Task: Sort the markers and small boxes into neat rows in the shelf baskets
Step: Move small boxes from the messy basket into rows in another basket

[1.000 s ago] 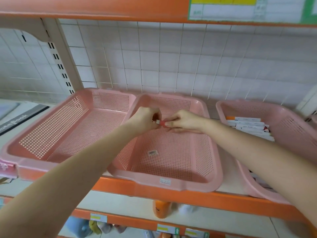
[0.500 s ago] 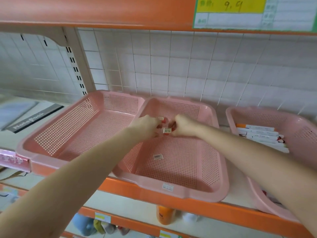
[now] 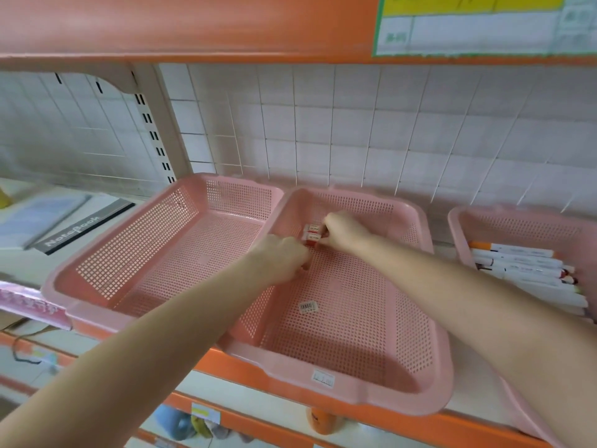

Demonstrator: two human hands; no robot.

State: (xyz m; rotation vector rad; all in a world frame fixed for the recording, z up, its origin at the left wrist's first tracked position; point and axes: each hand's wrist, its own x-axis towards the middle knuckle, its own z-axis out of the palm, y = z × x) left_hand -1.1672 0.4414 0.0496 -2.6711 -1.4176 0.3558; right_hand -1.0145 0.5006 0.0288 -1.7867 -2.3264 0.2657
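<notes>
- Since half a second ago: small boxes (image 3: 312, 235) now lie in the middle basket's (image 3: 352, 321) far left corner, two in a row, no longer held up between the hands.
- Right hand (image 3: 344, 231): fingers curled against the boxes' right side, touching them.
- Left hand (image 3: 284, 258): closed loosely, just in front of the boxes; contents cannot be told.
- Left basket (image 3: 155, 250): bare.
- Right basket (image 3: 517, 221): markers (image 3: 523, 266) laid side by side.

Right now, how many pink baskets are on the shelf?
3. The left basket is empty, the middle basket has both hands and small boxes inside, and the right basket, holding markers, is partly cut off. More may sit out of view.
</notes>
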